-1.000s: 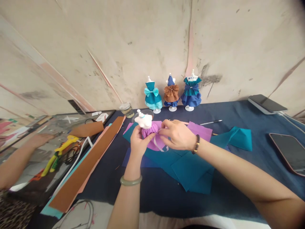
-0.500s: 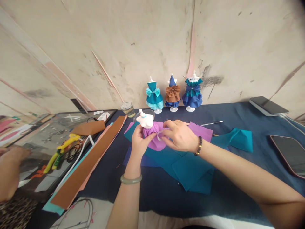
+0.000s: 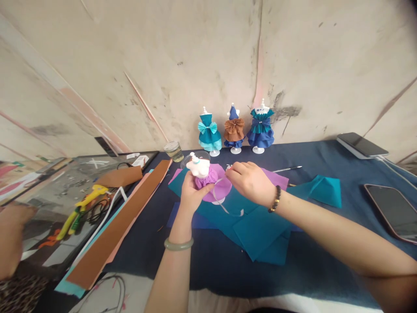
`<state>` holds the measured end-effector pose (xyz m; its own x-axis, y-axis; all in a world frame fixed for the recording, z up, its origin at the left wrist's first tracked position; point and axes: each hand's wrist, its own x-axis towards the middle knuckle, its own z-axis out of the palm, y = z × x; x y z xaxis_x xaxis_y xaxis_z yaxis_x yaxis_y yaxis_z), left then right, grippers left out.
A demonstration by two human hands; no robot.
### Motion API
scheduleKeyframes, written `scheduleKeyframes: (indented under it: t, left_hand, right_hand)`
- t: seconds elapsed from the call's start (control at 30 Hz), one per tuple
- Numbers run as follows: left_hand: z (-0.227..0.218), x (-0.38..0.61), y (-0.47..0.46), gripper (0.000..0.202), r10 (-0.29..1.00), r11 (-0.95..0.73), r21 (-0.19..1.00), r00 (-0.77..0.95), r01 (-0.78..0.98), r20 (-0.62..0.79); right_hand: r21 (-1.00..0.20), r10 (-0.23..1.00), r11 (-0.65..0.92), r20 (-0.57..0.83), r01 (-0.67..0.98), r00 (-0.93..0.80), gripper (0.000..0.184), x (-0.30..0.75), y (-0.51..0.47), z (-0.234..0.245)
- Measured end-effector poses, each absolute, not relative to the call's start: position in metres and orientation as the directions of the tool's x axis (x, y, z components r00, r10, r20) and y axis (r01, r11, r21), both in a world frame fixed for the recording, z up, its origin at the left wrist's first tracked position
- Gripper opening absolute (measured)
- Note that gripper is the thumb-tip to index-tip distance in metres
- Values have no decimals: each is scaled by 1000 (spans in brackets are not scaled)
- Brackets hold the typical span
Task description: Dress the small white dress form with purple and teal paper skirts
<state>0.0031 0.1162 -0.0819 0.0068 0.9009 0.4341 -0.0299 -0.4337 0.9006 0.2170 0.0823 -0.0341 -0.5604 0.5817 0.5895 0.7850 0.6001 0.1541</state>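
My left hand (image 3: 191, 194) is closed around a small white dress form (image 3: 200, 169) dressed in a gathered purple skirt (image 3: 224, 189). Its thumb presses at the waist of the skirt. A narrow whitish ribbon (image 3: 223, 208) runs from near that thumb up toward my right hand (image 3: 249, 182), and a curled end dangles below over teal sheets. The fingers of my right hand are pinched together at the ribbon, just right of the skirt; the fingertips are partly hidden. Under both hands lie teal sheets (image 3: 260, 234) and a purple sheet (image 3: 276, 179).
Three dressed forms in teal (image 3: 206, 132), brown (image 3: 233, 129) and blue (image 3: 260, 134) stand by the wall. A glass of liquid (image 3: 174, 152), brown strip (image 3: 120, 221), glue gun (image 3: 91, 195), pen (image 3: 286, 168) and phone (image 3: 392, 211) surround the work. Another person's hand (image 3: 13, 234) is at left.
My right hand has moved slightly away from the skirt, fingers more closed. The ribbon, earlier a small loop by the skirt, now shows stretched between the hands with a hanging end.
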Motion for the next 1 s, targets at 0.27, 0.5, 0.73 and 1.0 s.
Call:
scheduleKeyframes:
  t: [0.27,0.5,0.73,1.0]
  left_hand:
    - [-75,2,114,75,875,-484,875,0,20,484]
    - [-74,0,114,74,893,-446,895,77,10,444]
    - [-75,-1,113,68,922,-374,927,119,25,368]
    - [-64,-7,102,53,923,-319,935,274,153,270]
  right_hand:
    - [-18,705,554,542,832,-458,29,216,79,-36]
    - [-46,727,570,492,820,-478,34,217,81,-34]
    - [-19,725,582,466,813,-508,27,218,85,-34]
    - [0,746,564,429,826,-510,26,215,90,-33]
